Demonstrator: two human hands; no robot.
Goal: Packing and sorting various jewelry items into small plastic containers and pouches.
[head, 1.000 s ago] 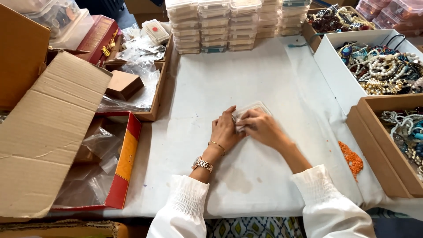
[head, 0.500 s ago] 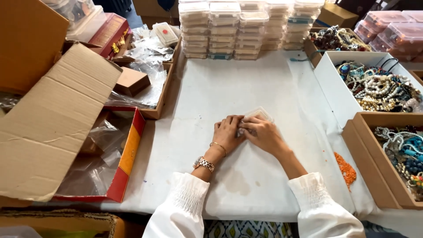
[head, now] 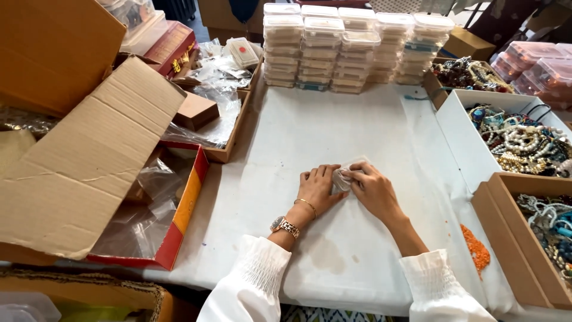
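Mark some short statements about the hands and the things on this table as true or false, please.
1. Both hands, left hand and right hand, touch a small clear packet. True.
2. The left wrist wears a watch. True.
3. The stacked clear boxes stand beside the person's elbows. False: they stand at the far edge of the table.
4. The white box on the right holds folded cloth. False: it holds beaded jewellery.

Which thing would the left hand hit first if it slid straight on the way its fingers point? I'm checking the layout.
The left hand points away and slightly right. Past the small clear packet it touches, bare white tabletop follows, then probably the stacked clear boxes; depth is uncertain.
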